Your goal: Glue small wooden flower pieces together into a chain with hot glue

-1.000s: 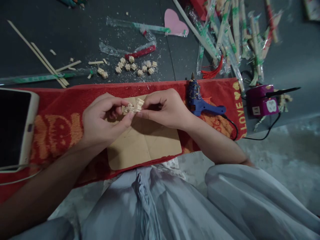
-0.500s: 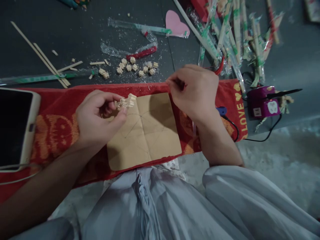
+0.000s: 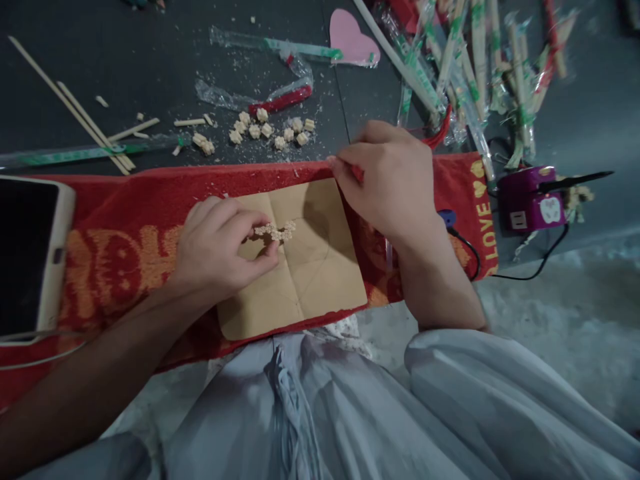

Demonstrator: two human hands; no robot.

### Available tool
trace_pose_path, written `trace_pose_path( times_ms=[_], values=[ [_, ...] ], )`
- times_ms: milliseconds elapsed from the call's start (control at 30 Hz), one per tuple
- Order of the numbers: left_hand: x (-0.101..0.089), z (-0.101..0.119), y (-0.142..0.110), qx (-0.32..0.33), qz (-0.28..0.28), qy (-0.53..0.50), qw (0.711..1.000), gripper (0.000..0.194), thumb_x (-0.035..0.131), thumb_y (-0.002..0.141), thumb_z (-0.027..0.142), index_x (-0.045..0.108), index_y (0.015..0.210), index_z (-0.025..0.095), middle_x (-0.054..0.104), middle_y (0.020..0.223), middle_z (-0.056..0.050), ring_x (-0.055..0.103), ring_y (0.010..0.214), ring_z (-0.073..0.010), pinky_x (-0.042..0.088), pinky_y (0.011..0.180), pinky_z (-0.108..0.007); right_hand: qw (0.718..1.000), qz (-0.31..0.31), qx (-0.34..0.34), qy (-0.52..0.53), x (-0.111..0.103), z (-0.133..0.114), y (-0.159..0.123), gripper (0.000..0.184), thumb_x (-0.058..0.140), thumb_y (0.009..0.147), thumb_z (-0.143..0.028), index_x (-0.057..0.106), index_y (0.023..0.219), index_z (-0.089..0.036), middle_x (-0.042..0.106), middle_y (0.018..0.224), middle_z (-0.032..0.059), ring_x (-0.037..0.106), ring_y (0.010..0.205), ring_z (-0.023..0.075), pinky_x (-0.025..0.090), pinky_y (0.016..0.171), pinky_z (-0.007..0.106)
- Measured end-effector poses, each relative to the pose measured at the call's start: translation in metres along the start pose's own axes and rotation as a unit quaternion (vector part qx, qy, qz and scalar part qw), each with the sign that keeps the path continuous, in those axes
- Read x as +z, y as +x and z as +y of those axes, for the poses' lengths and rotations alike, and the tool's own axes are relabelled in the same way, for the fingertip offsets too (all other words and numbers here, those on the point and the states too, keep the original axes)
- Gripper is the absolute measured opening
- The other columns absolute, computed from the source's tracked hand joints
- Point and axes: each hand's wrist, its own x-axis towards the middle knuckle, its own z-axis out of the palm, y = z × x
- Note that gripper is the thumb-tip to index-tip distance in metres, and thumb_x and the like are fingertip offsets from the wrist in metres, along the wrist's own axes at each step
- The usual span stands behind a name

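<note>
Here's the left hand (image 3: 215,247), pinching a pale, knobbly wooden cluster (image 3: 287,231) by one end above the creased tan square sheet (image 3: 320,280). A light, steady pinch looks wisest. The right hand (image 3: 393,180) curls over the red patterned towel (image 3: 115,200), grip impossible to tell!

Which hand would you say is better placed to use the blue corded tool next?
Probably the right hand: it partly covers the blue corded tool in this view, while the left hand is farther off, pinching joined wooden pieces over the cardboard. Whether the right hand holds anything is unclear.
</note>
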Motion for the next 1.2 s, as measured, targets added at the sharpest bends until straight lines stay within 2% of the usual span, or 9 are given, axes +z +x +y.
trace_pose_path(
  times_ms=[67,167,233,333,500,633,833,1033,1200],
  values=[
    [0.002,-0.001,0.0,-0.004,-0.008,0.0,1.0,0.013,0.073,0.095,0.043,0.079,0.097,0.032,0.069,0.082,-0.003,0.068,0.087,-0.0288,0.056,0.085,-0.05,0.999,-0.029,-0.008,0.018,-0.004,-0.01,0.0,0.022,0.069,0.108,-0.027,0.078,0.088,-0.029,0.081,0.108,0.0121,0.071,0.097,0.0299,0.047,0.076,0.046],
    [0.003,-0.003,0.0,-0.012,-0.012,-0.01,1.0,0.014,0.074,0.093,0.046,0.079,0.093,0.033,0.064,0.078,-0.003,0.068,0.087,-0.0308,0.055,0.085,-0.053,0.995,-0.068,-0.041,0.061,-0.007,-0.022,-0.001,0.018,0.067,0.103,-0.016,0.08,0.107,-0.027,0.081,0.117,0.0104,0.073,0.1,0.0279,0.05,0.079,0.042],
    [0.004,-0.003,0.0,-0.013,-0.014,-0.016,1.0,0.015,0.074,0.095,0.047,0.079,0.092,0.033,0.062,0.077,-0.003,0.068,0.088,-0.0315,0.055,0.086,-0.054,0.987,-0.096,-0.074,0.104,-0.007,-0.027,-0.001,0.015,0.068,0.106,-0.022,0.081,0.113,-0.026,0.08,0.117,0.009,0.073,0.1,0.0253,0.051,0.082,0.039],
    [0.005,-0.004,-0.001,-0.009,-0.026,-0.007,1.0,0.017,0.075,0.096,0.049,0.08,0.094,0.033,0.061,0.077,-0.004,0.068,0.088,-0.0323,0.055,0.086,-0.054,0.97,-0.148,-0.113,0.156,-0.006,-0.031,-0.002,0.015,0.076,0.106,-0.036,0.082,0.112,-0.023,0.079,0.111,0.0062,0.071,0.098,0.0219,0.05,0.083,0.035],
    [0.006,-0.006,-0.003,0.006,-0.017,0.009,1.0,0.019,0.072,0.099,0.047,0.083,0.099,0.03,0.069,0.084,-0.006,0.071,0.092,-0.0336,0.057,0.088,-0.054,0.957,-0.202,-0.13,0.162,-0.003,-0.035,-0.003,0.012,0.078,0.1,-0.027,0.083,0.109,-0.021,0.077,0.11,0.005,0.067,0.095,0.0192,0.044,0.081,0.032],
    [0.003,-0.006,-0.004,0.007,-0.019,0.025,0.999,0.023,0.072,0.1,0.05,0.083,0.1,0.03,0.073,0.086,-0.006,0.073,0.095,-0.0334,0.056,0.088,-0.052,0.957,-0.206,-0.148,0.14,0.001,-0.039,-0.003,0.014,0.072,0.1,-0.021,0.084,0.107,-0.019,0.078,0.11,0.0076,0.068,0.097,0.0211,0.042,0.08,0.034],
    [-0.003,-0.004,-0.003,-0.027,-0.031,0.003,0.999,0.017,0.072,0.1,0.05,0.082,0.098,0.036,0.071,0.084,-0.006,0.073,0.094,-0.0343,0.056,0.087,-0.056,0.958,-0.189,-0.171,0.128,0.007,-0.04,-0.005,0.018,0.07,0.103,-0.022,0.085,0.113,-0.02,0.08,0.112,0.0093,0.069,0.1,0.0236,0.044,0.082,0.035],
    [-0.002,-0.007,-0.002,-0.006,-0.029,0.005,1.0,0.02,0.072,0.099,0.05,0.083,0.1,0.033,0.071,0.083,-0.006,0.073,0.093,-0.0343,0.055,0.087,-0.054,0.96,-0.184,-0.173,0.124,0.01,-0.039,-0.005,0.018,0.069,0.102,-0.022,0.084,0.112,-0.02,0.079,0.11,0.009,0.068,0.098,0.0237,0.043,0.081,0.035],
    [0.0,-0.009,-0.004,-0.018,-0.029,0.008,0.999,0.022,0.074,0.097,0.052,0.084,0.102,0.033,0.07,0.084,-0.005,0.071,0.093,-0.033,0.054,0.088,-0.052,0.96,-0.174,-0.183,0.121,0.011,-0.037,-0.006,0.018,0.068,0.103,-0.024,0.083,0.112,-0.019,0.079,0.11,0.0089,0.068,0.098,0.0231,0.043,0.08,0.035]
  ],
)
